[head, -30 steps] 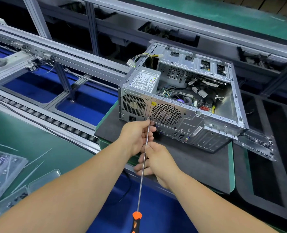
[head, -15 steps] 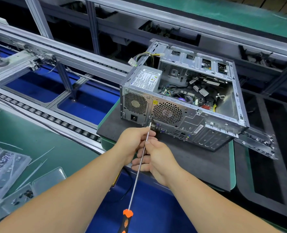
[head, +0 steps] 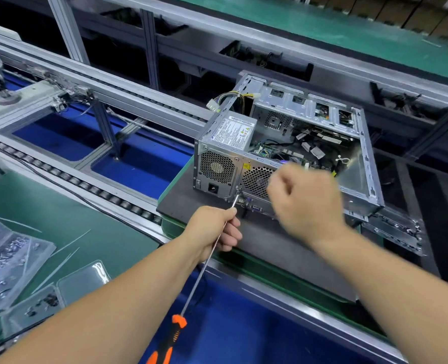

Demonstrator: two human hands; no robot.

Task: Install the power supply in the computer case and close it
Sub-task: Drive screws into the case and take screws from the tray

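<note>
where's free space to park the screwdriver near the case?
Bare dark mat in front of the computer case, right of the left hand. Bare green bench between the conveyor rollers and the clear trays. Crowded: the trays' corner, and the metal panel at the case's right.

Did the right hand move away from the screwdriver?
Yes. The right hand let go of the screwdriver and lifted up, now before the computer case rear fan grille.
</note>
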